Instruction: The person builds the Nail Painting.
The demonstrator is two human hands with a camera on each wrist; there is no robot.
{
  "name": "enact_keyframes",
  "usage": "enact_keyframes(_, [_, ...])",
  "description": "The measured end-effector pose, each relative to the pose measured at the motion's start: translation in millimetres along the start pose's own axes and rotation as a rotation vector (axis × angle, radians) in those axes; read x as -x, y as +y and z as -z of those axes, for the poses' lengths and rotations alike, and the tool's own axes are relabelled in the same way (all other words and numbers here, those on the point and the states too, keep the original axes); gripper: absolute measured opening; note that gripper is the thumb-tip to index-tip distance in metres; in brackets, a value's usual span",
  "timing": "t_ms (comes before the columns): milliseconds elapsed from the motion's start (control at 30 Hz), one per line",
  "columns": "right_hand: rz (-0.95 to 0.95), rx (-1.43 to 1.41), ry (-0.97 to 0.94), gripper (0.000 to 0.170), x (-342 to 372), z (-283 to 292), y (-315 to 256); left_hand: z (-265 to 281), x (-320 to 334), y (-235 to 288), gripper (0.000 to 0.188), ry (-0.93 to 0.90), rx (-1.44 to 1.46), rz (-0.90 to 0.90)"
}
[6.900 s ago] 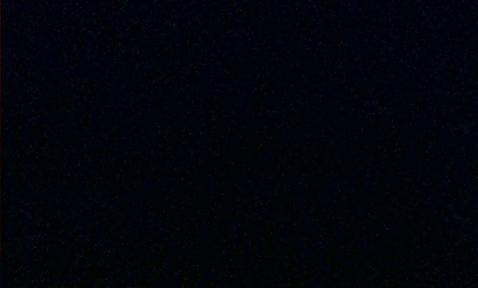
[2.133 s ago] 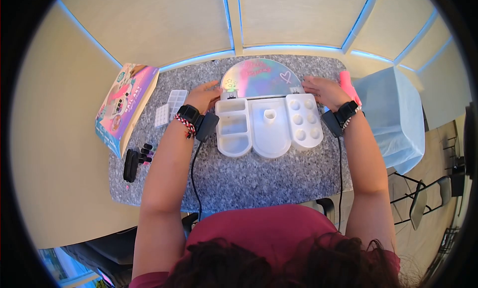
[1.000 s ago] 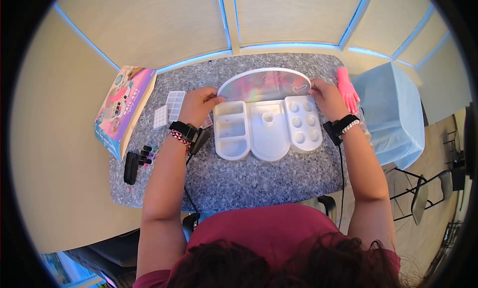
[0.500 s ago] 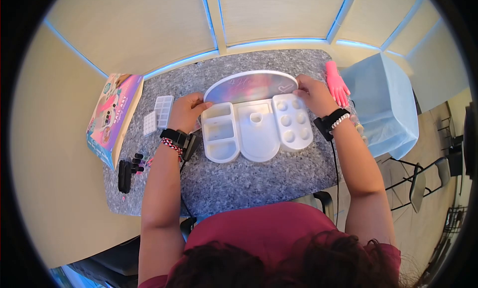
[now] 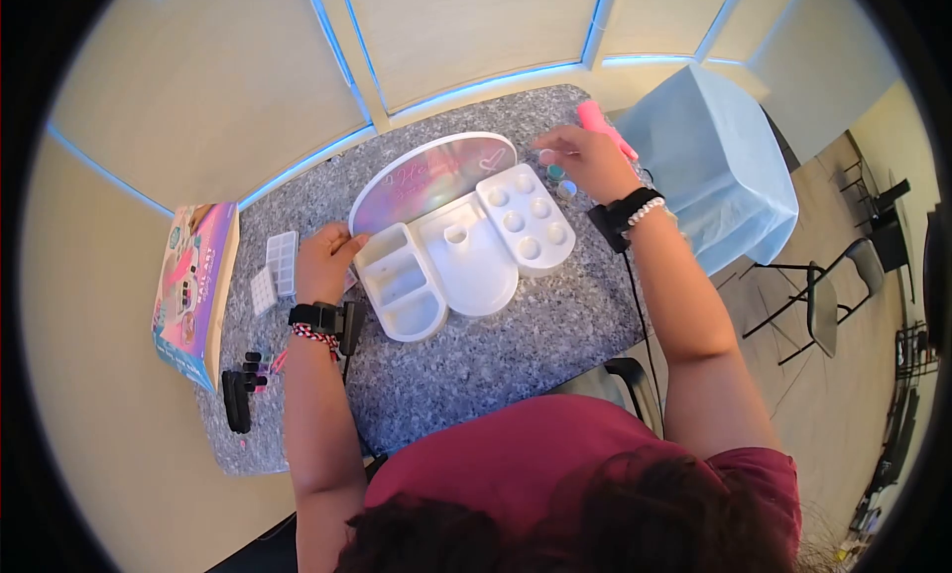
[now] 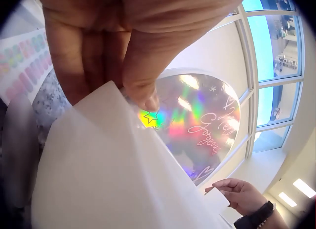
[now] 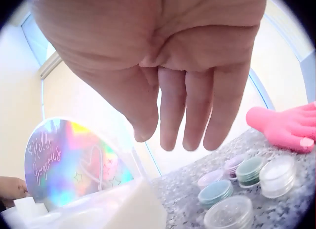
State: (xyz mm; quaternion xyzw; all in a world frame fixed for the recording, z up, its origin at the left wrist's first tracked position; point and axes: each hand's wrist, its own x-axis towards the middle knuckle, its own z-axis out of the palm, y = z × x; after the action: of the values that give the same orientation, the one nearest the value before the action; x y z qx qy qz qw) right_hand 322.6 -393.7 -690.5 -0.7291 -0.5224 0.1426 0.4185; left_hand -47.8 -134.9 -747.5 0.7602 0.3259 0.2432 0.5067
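A white compartment tray [image 5: 474, 276] stands mid-table, with a rounded iridescent mirror panel [image 5: 431, 184] tilted up along its back edge. My left hand [image 5: 325, 266] pinches the panel's lower left corner; in the left wrist view the thumb [image 6: 148, 98] lies on its printed face and the fingers go behind. My right hand [image 5: 592, 165] is off the panel, to the right of the tray. In the right wrist view its fingers [image 7: 197, 110] extend, holding nothing, above several small lidded jars [image 7: 215, 192] of glitter.
A pink model hand [image 7: 286, 128] lies beyond the jars. At the left are a nail art box [image 5: 196, 286], clear divided trays [image 5: 282, 261], a black case [image 5: 236, 402] and small black-capped bottles [image 5: 256, 370]. Right of the table is something draped in blue sheeting [image 5: 714, 167].
The mirror panel has tilted forward from its earlier angle. My right hand has let go of its right end and moved right to the jars; my left hand keeps its hold. The head view has turned.
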Motion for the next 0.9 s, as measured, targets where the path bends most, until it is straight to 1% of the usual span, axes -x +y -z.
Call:
enact_keyframes(33, [-0.038,-0.084,0.012,0.025,3.8,7.1,0.4,-0.2,-0.4,-4.4,0.015,0.0,0.0,-0.002])
enact_keyframes(67, [-0.109,-0.038,0.009,0.024,10.2,15.8,-8.3,0.0,-0.6,-6.9,0.015,-0.003,-0.001,0.01])
enact_keyframes(100, [-0.109,-0.039,0.011,0.024,16.5,19.9,-7.5,0.9,-0.5,-9.3,0.015,-0.007,-0.002,0.022])
enact_keyframes(200, [-0.112,-0.041,0.115,0.02,31.8,31.7,-5.4,-3.9,3.2,-5.6,0.014,0.026,0.019,0.046])
enact_keyframes(233, [-0.112,-0.04,0.115,0.02,34.3,33.9,-2.3,-3.8,3.5,-4.6,0.014,0.026,0.021,0.045])
enact_keyframes(300, [-0.145,0.163,0.125,0.02,37.7,36.0,4.4,-4.3,4.6,-3.5,0.013,0.016,0.019,0.036])
enact_keyframes(333, [-0.146,0.164,0.125,0.02,36.4,36.6,4.1,-5.5,5.5,-4.4,0.013,0.015,0.021,0.036])
enact_keyframes(400, [-0.121,0.338,0.096,0.02,26.6,37.9,2.4,-8.0,6.7,-5.5,0.012,0.044,0.053,0.006])
enact_keyframes(433, [-0.119,0.339,0.1,0.02,18.7,37.1,-2.3,-9.0,8.0,-3.3,0.012,0.044,0.053,0.002])
enact_keyframes(500, [-0.166,0.445,-0.03,0.02,-0.7,29.9,-16.4,-11.7,13.9,2.9,0.01,0.068,0.049,0.028])
enact_keyframes(533, [-0.219,0.451,-0.036,0.022,-8.5,24.3,-20.6,-11.5,15.9,5.4,0.01,0.067,0.051,0.026])
enact_keyframes(567, [-0.218,0.454,-0.035,0.022,-15.8,20.1,-14.0,-10.8,17.6,8.0,0.01,0.046,0.074,0.034])
enact_keyframes(600, [-0.196,0.534,-0.054,0.021,-24.7,13.2,-1.4,-10.4,18.9,9.2,0.01,0.027,0.099,0.04])
enact_keyframes(633, [-0.171,0.613,-0.074,0.02,-32.6,7.7,-1.6,-10.5,20.1,9.6,0.01,0.033,0.101,0.036])
enact_keyframes(667, [-0.152,0.767,-0.119,0.018,-35.7,6.0,-11.5,-10.4,21.6,10.1,0.01,0.021,0.088,0.039])
enact_keyframes(700, [-0.143,0.769,-0.119,0.018,-42.3,2.8,-1.4,-10.3,22.6,10.5,0.011,0.01,0.074,0.043])
enact_keyframes(733, [-0.11,0.825,-0.144,0.018,-49.0,-1.3,19.3,-10.2,23.7,10.7,0.011,0.018,0.077,0.044])
enact_keyframes(767, [-0.079,0.88,-0.169,0.019,-52.8,-3.1,24.4,-10.3,24.8,11.1,0.009,0.007,0.116,0.055])
enact_keyframes(800, [-0.098,0.827,-0.151,0.018,-53.5,-3.8,30.2,-10.2,26.1,11.2,0.008,-0.006,0.155,0.068])
enact_keyframes(833, [-0.097,0.829,-0.154,0.018,-50.5,-4.3,21.8,-9.3,27.4,12.3,0.008,-0.004,0.158,0.071])
enact_keyframes(900, [-0.091,0.732,-0.051,0.02,-41.7,-2.2,-9.6,-5.8,27.7,15.5,0.011,-0.004,0.048,0.119])
